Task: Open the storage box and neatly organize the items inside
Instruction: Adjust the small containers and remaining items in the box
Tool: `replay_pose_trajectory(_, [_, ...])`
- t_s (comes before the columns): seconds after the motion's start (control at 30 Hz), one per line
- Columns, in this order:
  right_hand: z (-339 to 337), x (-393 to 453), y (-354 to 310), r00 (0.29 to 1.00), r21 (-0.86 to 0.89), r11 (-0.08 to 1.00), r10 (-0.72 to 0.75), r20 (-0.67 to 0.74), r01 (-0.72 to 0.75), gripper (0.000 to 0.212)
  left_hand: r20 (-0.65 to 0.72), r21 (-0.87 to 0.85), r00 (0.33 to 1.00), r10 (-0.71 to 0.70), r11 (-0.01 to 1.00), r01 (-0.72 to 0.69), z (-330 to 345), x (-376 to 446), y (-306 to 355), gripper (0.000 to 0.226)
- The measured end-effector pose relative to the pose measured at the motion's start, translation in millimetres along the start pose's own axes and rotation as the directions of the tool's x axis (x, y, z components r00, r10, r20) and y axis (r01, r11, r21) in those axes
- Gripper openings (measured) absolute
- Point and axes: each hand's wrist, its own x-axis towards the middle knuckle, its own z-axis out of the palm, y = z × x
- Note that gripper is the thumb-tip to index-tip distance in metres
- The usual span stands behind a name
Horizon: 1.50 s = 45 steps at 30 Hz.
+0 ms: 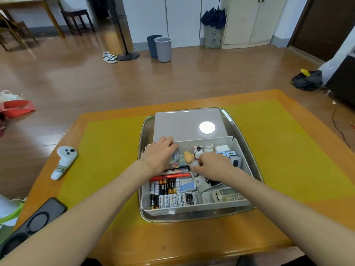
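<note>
An open white storage box sits in a metal tray, its lid lying behind it. Inside lie rows of batteries, red pens, small figurines, white chargers and a remote. My left hand reaches into the back left corner, fingers curled over a small clear item. My right hand is in the middle of the box and pinches a small pale figure beside an orange figurine.
The tray stands on a yellow mat on an orange table. A white controller lies at the left edge and a black phone at the near left. Beyond the table are wooden floor, two bins and shoes.
</note>
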Motion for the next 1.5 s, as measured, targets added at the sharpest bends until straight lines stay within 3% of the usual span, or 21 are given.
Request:
replay_pose_trajectory(0.1, [2,2,2,1.000,0.038,0.999,0.023,-0.009,-0.022,0.038,-0.030,-0.072,1.000,-0.003,0.997,0.001,-1,-2,-2,0.059])
replay_pose_trajectory(0.23, [-1,1,11,0.995,0.044,0.998,0.048,-0.092,-0.044,0.018,-0.118,-0.208,0.992,-0.053,0.978,0.027,-1,-11,-10,0.059])
replay_pose_trajectory(0.5, [9,2,-4,0.996,-0.076,0.997,-0.024,-0.087,0.017,0.050,-0.250,-0.405,0.944,-0.213,0.909,0.098,-5,-41,-26,0.071])
replay_pose_trajectory(0.7, [7,3,-8,0.997,-0.043,0.999,-0.001,-0.079,-0.002,0.032,-0.255,-0.630,0.889,-0.381,0.762,0.146,2,-56,-40,0.071])
replay_pose_trajectory(0.8, [-4,-2,4,0.977,-0.084,0.996,-0.016,-0.214,-0.002,0.031,-0.252,-0.638,0.893,-0.374,0.758,0.137,1,-51,-44,0.074])
replay_pose_trajectory(0.97, [-16,-8,13,0.984,-0.168,0.986,-0.011,-0.177,-0.019,0.029,-0.275,-0.638,0.880,-0.387,0.758,0.134,-3,-40,-48,0.076])
replay_pose_trajectory(1.07, [-14,-13,10,0.962,-0.247,0.969,-0.058,-0.266,-0.010,0.033,-0.272,-0.626,0.886,-0.375,0.769,0.133,-1,-38,-46,0.075])
replay_pose_trajectory(1.17, [-17,-21,11,0.937,-0.197,0.979,-0.124,-0.326,0.061,0.037,-0.247,-0.615,0.899,-0.361,0.775,0.143,-1,-39,-44,0.074])
replay_pose_trajectory(1.23, [-15,-27,8,0.931,-0.136,0.972,-0.223,-0.287,0.191,0.037,-0.230,-0.608,0.907,-0.352,0.780,0.148,-1,-40,-43,0.074])
replay_pose_trajectory(1.33, [0,-35,-5,0.921,-0.154,0.915,-0.385,-0.057,0.373,0.045,-0.219,-0.595,0.914,-0.341,0.789,0.152,-3,-42,-42,0.074])
replay_pose_trajectory(1.4, [11,-36,-9,0.910,-0.184,0.893,-0.413,0.024,0.410,0.046,-0.226,-0.594,0.918,-0.327,0.793,0.137,-5,-43,-40,0.072])
replay_pose_trajectory(1.5, [16,-35,-11,0.916,-0.180,0.901,-0.401,0.004,0.395,0.038,-0.237,-0.573,0.931,-0.279,0.814,0.098,-6,-44,-32,0.073])
